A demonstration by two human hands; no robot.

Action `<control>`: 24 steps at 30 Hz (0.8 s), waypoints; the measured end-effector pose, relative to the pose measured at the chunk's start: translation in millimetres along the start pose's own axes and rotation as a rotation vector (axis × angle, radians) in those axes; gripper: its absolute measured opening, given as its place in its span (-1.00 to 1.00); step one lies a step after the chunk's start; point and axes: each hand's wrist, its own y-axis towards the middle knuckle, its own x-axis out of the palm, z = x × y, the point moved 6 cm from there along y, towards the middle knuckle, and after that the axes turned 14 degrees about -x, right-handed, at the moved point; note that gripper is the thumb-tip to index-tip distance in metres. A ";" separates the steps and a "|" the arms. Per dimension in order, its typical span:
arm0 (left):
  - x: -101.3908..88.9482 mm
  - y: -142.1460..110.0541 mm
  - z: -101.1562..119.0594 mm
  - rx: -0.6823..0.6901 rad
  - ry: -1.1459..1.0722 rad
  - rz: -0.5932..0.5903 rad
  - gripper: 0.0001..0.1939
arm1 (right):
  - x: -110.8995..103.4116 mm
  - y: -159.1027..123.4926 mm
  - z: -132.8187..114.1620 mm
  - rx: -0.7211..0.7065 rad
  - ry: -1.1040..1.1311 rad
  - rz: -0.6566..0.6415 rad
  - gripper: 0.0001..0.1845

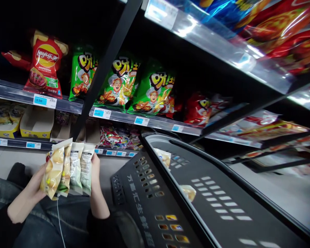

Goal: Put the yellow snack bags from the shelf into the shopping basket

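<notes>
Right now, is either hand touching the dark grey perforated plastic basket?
No, the left hand and right hand hold small pale plastic snack packets, and grey floor shows between the right hand and the basket.

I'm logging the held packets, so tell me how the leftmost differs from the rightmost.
The leftmost packet shows mostly yellow-tan artwork; the rightmost packet shows dark print on white. The leftmost packet sits against the left hand, the rightmost packet against the right hand. Both are in the same row held between the hands.
</notes>
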 end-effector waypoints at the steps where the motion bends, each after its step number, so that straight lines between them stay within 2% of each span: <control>1: 0.4 0.0 1.7 0.021 0.000 -0.012 -0.83 | -2.0 0.1 -5.0 0.015 0.035 0.004 -0.67; 3: 1.3 -0.3 4.4 0.049 -0.004 -0.018 -0.85 | -0.4 -2.1 -15.9 0.024 0.151 -0.043 -0.53; 5: 2.5 -0.9 6.5 0.074 0.005 0.006 -0.86 | 6.1 -7.0 -26.4 -0.004 0.251 -0.130 -0.51; 9: 5.3 -0.6 6.1 0.073 0.103 0.078 -0.82 | 20.9 -18.2 -29.0 -0.014 0.216 -0.256 -0.52; 13: 3.5 0.3 6.0 0.051 0.181 0.135 -0.76 | 28.0 -22.1 -19.1 0.023 0.203 -0.246 -0.48; 17: 6.2 -2.9 9.3 0.037 0.208 0.118 -0.79 | 26.1 -22.2 -13.6 0.033 0.170 -0.214 -0.48; 22: 6.6 -5.9 10.7 0.020 0.237 0.157 -0.82 | 28.4 -23.5 -1.8 0.076 0.154 -0.212 -0.42; 24: 6.4 -4.5 9.4 0.016 0.226 0.134 -0.79 | 28.6 -23.3 1.0 0.046 0.131 -0.198 -0.40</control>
